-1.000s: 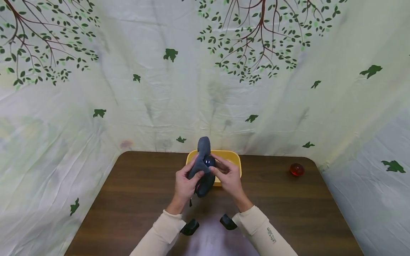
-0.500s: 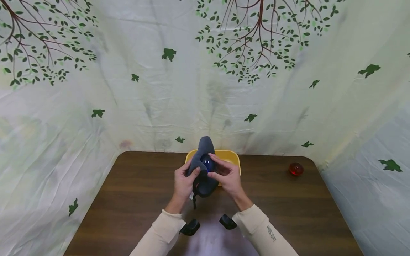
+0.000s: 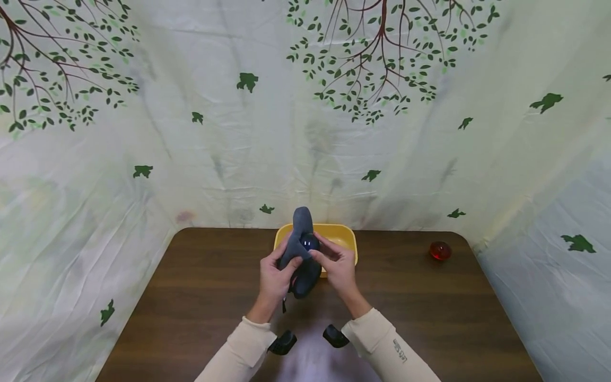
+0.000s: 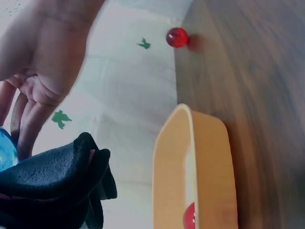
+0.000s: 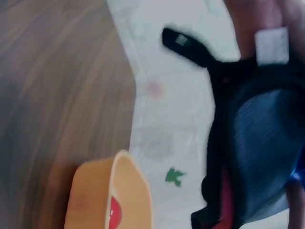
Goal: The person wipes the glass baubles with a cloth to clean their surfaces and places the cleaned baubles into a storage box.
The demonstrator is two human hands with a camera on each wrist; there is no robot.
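Note:
In the head view my left hand [image 3: 273, 278] grips a dark grey-blue padded cloth piece [image 3: 303, 220] at its left side. A shiny blue ball [image 3: 310, 242] lies against the cloth. Right beside it, my right hand [image 3: 341, 268] holds the ball between fingers and thumb, the thumb tip overlapping a cloth flap. In the right wrist view the cloth piece [image 5: 262, 129] shows black edging, a short strap [image 5: 188, 46], a white tag [image 5: 272, 46] and a pink strip. The left wrist view catches the ball [image 4: 5, 151] near my right fingers. Cloth hides part of the ball.
Behind the hands, a yellow tray [image 3: 345, 232] stands at the table's far edge. A red ball [image 4: 190, 217] lies inside it. Another red ball [image 3: 440, 250] rests on the brown table [image 3: 210, 297] at the far right. A leaf-printed curtain [image 3: 286, 132] hangs behind.
Half a second ago the cloth lay turned aside with more of the ball showing; now its flap covers the ball's lower part. My right thumb has moved up onto the flap.

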